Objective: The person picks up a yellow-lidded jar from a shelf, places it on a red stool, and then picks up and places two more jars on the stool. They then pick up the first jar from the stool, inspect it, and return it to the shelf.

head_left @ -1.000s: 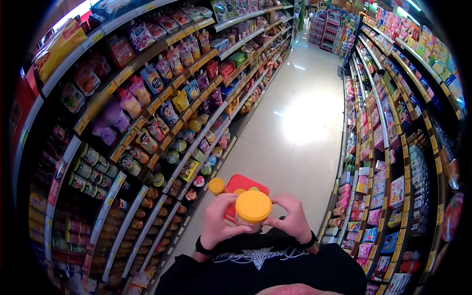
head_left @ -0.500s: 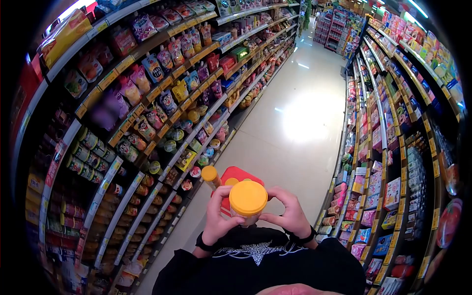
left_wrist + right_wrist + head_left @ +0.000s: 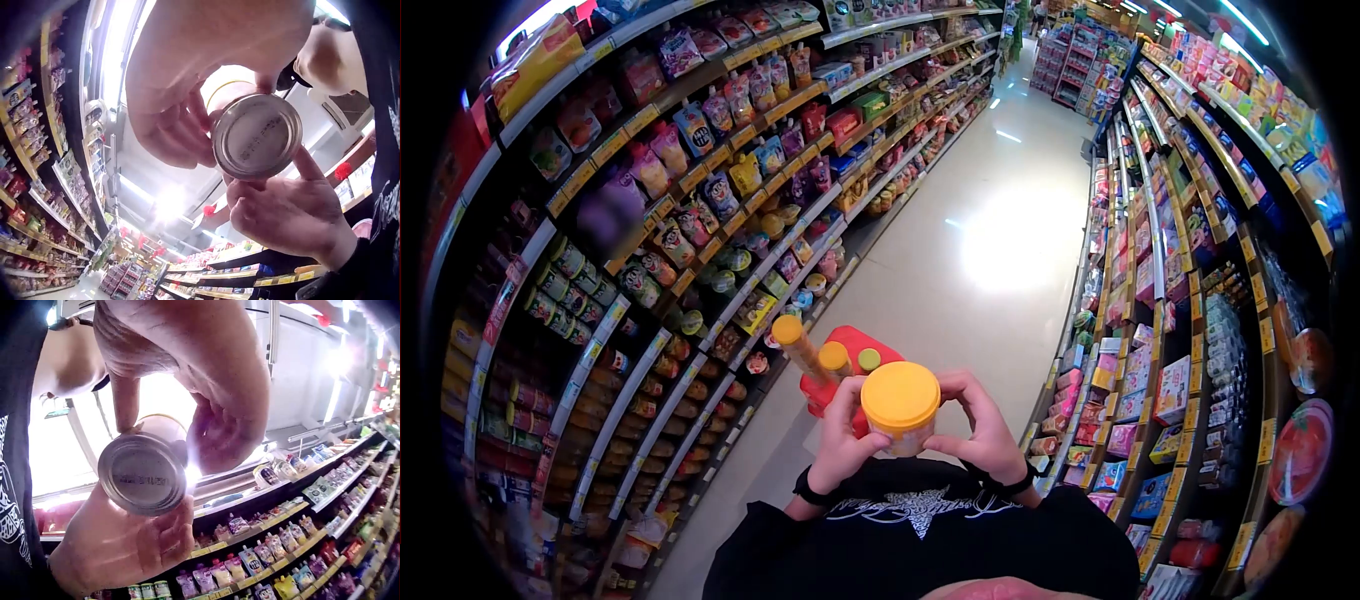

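Both hands hold up a canister (image 3: 900,400) with a yellow lid, in front of the person's chest. My left hand (image 3: 847,430) grips it on the left, thumb low on its side. On the opposite side the right hand (image 3: 983,432) grips it with thumb and fingers. Seen from below in the left wrist view, its round metal bottom (image 3: 257,136) carries a dark printed stamp. The same stamped canister bottom (image 3: 142,474) appears in the right wrist view. The canister's label is mostly hidden by the fingers.
Beyond the hands is a red container (image 3: 855,340), with a tall yellow-capped tube (image 3: 798,345), another yellow-lidded canister (image 3: 834,358) and a green-lidded one (image 3: 869,359) at it. Shelves of pouches (image 3: 745,175) line the left; packaged goods (image 3: 1170,390) line the right. Tiled floor (image 3: 960,300) runs between.
In the head view the red container and its tubes have shifted left and show more from behind the hands. The canister stays in both hands, with more of its side showing below the lid.
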Available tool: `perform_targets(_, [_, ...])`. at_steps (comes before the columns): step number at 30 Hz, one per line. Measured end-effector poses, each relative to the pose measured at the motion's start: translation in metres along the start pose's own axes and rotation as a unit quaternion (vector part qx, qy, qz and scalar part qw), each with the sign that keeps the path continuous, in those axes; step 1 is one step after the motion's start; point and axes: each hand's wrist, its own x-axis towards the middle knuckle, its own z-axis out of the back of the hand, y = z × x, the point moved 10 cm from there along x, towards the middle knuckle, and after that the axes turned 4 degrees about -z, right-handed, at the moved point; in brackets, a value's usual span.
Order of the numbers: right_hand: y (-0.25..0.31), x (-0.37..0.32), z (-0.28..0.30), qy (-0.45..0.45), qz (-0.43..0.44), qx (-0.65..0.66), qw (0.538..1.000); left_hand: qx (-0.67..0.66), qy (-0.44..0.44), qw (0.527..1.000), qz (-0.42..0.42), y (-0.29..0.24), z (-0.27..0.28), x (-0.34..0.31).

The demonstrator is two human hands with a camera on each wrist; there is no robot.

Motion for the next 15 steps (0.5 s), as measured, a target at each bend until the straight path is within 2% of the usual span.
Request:
perform_targets(9, [-0.012, -0.024, -0.012, 0.051, -0.030, 0.045, 0.997, 0.059, -0.064, 0.996, -0.017, -0.002, -0.009, -0.046])
perform_targets(15, [-0.021, -0.016, -0.057, 0.121, -0.057, 0.087, 0.987, 0.126, -0.138, 0.982, -0.024, -0.021, 0.019, -0.087])
